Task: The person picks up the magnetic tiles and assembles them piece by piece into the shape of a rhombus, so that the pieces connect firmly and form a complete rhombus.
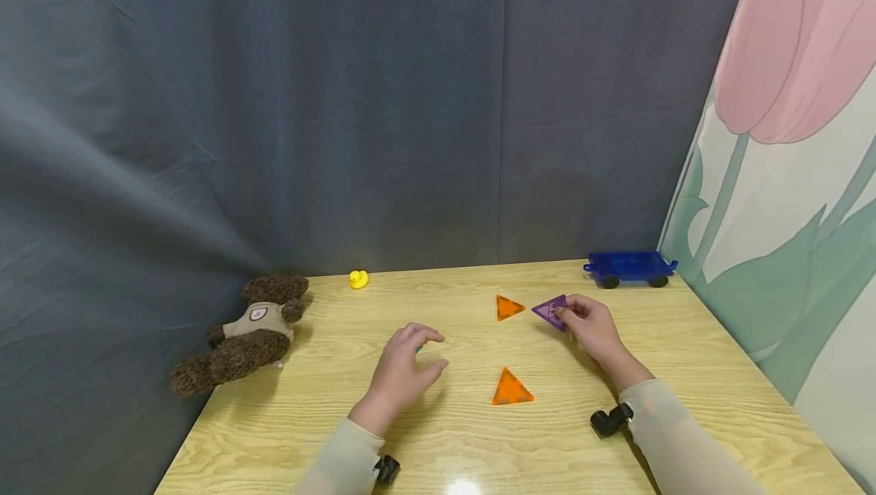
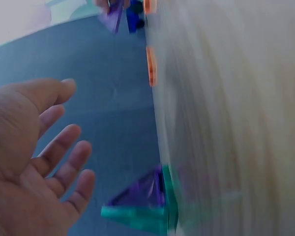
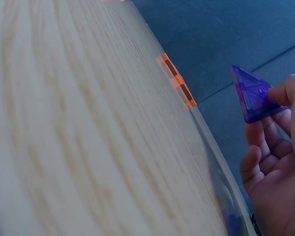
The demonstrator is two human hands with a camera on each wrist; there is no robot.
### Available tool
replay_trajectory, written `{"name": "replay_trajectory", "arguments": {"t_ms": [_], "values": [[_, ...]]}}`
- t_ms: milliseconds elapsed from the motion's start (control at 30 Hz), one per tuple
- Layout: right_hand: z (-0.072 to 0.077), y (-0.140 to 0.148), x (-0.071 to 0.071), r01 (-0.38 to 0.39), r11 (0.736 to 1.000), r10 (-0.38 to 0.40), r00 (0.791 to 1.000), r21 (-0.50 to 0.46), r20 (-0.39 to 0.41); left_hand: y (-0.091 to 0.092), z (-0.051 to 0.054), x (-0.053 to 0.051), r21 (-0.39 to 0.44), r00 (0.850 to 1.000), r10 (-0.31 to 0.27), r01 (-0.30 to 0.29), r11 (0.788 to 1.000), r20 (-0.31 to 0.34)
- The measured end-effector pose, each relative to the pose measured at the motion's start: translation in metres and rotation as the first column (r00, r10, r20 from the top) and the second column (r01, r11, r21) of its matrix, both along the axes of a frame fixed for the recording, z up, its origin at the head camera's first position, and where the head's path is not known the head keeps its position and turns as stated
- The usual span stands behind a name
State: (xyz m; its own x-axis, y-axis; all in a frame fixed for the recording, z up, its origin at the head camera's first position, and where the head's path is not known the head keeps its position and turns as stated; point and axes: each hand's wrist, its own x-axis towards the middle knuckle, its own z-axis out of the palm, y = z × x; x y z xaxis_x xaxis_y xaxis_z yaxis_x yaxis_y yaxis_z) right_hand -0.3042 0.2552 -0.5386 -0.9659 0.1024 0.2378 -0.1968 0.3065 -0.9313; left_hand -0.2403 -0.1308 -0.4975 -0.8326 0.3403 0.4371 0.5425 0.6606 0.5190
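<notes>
My right hand (image 1: 594,328) pinches a purple triangular tile (image 1: 549,311) between thumb and fingers, raised above the table. In the right wrist view the see-through tile (image 3: 254,98) shows clearly under the thumb. My left hand (image 1: 399,375) hovers over the table with fingers apart, holding nothing. Beside it, in the left wrist view, a small structure of green and purple triangular tiles (image 2: 137,214) stands on the table; the hand hides nearly all of it from the head view. Two orange triangular tiles (image 1: 512,388) lie on the table between the hands, one nearer, one farther.
A brown teddy bear (image 1: 256,324) lies at the table's left edge. Toward the back are a yellow rubber duck (image 1: 359,280) and, at the right corner, a blue toy wagon (image 1: 628,268). A dark curtain (image 1: 411,115) hangs behind the wooden table (image 1: 718,404).
</notes>
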Motion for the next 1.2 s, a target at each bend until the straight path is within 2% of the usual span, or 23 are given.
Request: {"name": "replay_trajectory", "arguments": {"t_ms": [133, 267, 467, 567, 800, 967, 1067, 1200], "values": [[0.003, 0.000, 0.000, 0.044, 0.999, -0.044, 0.999, -0.022, -0.005, 0.013, -0.001, 0.004, -0.040, 0.994, -0.079, 0.082, 0.996, 0.078], [0.003, 0.000, -0.001, 0.094, 0.995, -0.094, 0.996, -0.033, -0.009, 0.026, -0.002, 0.006, -0.071, 0.979, -0.151, 0.162, 0.984, 0.139], [0.003, 0.002, -0.003, 0.127, 0.991, -0.127, 0.992, -0.038, -0.014, 0.042, -0.003, 0.010, -0.107, 0.936, -0.240, 0.274, 0.956, 0.256], [0.003, 0.003, -0.003, 0.129, 0.991, -0.130, 0.991, -0.040, -0.015, 0.047, -0.003, 0.011, -0.113, 0.918, -0.277, 0.319, 0.941, 0.284], [0.001, 0.003, -0.002, 0.112, 0.993, -0.113, 0.993, -0.033, -0.040, 0.055, -0.007, 0.010, -0.122, 0.892, -0.326, 0.378, 0.918, 0.313], [0.000, 0.004, -0.002, 0.113, 0.993, -0.115, 0.993, -0.042, -0.039, 0.063, -0.010, 0.006, -0.102, 0.857, -0.375, 0.433, 0.895, 0.353], [0.000, 0.004, -0.002, 0.116, 0.993, -0.117, 0.992, -0.038, -0.035, 0.067, -0.012, 0.005, -0.090, 0.841, -0.391, 0.452, 0.887, 0.373], [0.001, 0.003, -0.002, 0.122, 0.992, -0.123, 0.991, -0.019, -0.044, 0.071, -0.010, 0.005, -0.091, 0.837, -0.396, 0.460, 0.883, 0.378]]}}
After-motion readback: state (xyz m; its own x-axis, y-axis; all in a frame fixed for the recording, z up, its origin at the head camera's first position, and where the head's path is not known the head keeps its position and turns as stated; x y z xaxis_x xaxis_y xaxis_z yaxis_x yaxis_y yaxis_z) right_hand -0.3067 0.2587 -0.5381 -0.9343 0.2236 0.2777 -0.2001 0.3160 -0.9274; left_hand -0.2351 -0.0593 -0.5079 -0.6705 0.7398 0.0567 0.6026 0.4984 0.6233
